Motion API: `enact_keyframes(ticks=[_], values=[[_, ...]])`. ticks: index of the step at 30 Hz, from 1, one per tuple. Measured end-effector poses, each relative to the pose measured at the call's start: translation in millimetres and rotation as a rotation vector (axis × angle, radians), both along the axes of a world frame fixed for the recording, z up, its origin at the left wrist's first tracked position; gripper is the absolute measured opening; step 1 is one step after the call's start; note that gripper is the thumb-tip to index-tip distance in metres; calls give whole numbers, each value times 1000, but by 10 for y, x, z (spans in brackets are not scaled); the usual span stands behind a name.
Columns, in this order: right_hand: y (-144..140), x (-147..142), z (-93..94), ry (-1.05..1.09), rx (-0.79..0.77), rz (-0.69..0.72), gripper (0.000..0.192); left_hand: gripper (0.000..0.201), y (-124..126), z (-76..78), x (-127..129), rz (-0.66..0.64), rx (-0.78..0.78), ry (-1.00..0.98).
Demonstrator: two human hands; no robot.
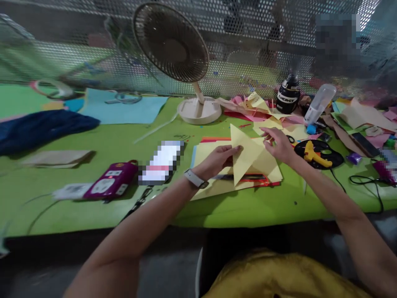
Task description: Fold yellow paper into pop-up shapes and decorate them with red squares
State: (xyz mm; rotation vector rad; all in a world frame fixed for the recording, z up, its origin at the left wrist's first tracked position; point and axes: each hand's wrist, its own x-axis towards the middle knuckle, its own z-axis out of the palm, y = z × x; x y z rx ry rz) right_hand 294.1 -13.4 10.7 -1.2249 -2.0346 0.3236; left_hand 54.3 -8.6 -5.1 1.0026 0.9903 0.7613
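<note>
A folded, pointed piece of pale yellow paper [245, 153] is held up over the table, pinched at its left edge between the thumb and fingers of my left hand [218, 159]. My right hand [278, 145] is at the paper's right corner with its fingers apart; whether a fingertip touches the paper is unclear. Under both hands lies a stack of yellow sheets [206, 190], with red and blue edges showing among them. A watch [195, 179] is on my left wrist.
A fan [200, 111] stands behind the stack. Left of my hands lie a phone [163, 162] and a purple power strip [111, 180]. To the right are a yellow glue gun [314, 154], a black bottle [288, 97], a clear bottle [319, 103] and paper scraps [369, 118].
</note>
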Motion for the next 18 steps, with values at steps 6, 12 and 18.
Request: enact_keyframes(ticks=[6,12,18], values=[[-453,-241,-125,-457,268,239,55,32,-19,-77,42,14,6,-142],[-381,-232,-181,-240,290,270,38,33,-28,-70,-82,92,29,-147],[-328,-15,-124,56,222,-199,40,31,29,-56,-96,242,-21,-88]])
